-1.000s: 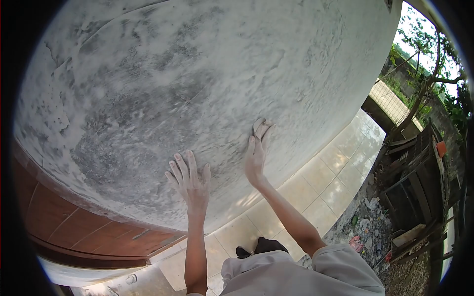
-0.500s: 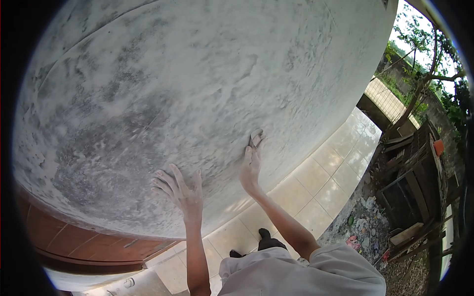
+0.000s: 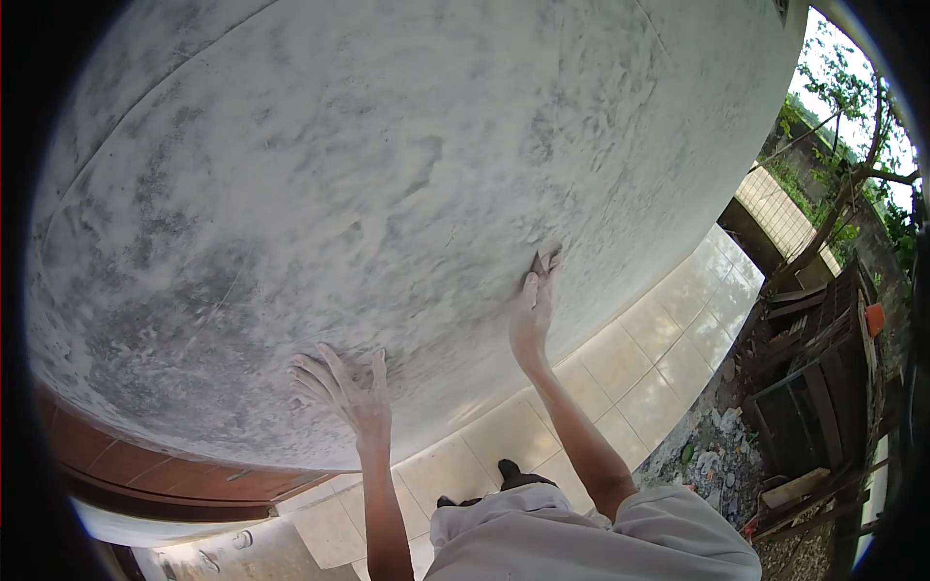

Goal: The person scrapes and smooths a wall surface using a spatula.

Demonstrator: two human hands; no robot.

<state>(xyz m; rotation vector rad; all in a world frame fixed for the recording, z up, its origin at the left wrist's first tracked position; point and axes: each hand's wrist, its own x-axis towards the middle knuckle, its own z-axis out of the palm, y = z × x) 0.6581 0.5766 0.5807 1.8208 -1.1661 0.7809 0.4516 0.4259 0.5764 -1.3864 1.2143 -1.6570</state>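
A large wall (image 3: 387, 165), patchy in white and grey and bulging in the wide lens, fills most of the view. My left hand (image 3: 356, 395) lies against its lower part with the fingers spread, holding nothing. Farther right, my right hand (image 3: 530, 315) presses a small folded piece of sandpaper (image 3: 543, 261) to the wall, pinched between thumb and fingers. The fingers partly cover the piece. White dust coats both hands.
Below the wall runs a floor of pale tiles (image 3: 504, 436), with my dark shoes on it. Reddish-brown tiles (image 3: 145, 455) border the lower left. At right are rubble (image 3: 712, 455), a stack of old wood (image 3: 799, 416) and a tree (image 3: 833, 213).
My right hand has slid to the right along the wall with the sandpaper. The left hand stays spread on the wall, a little lower in view. The camera view has shifted slightly.
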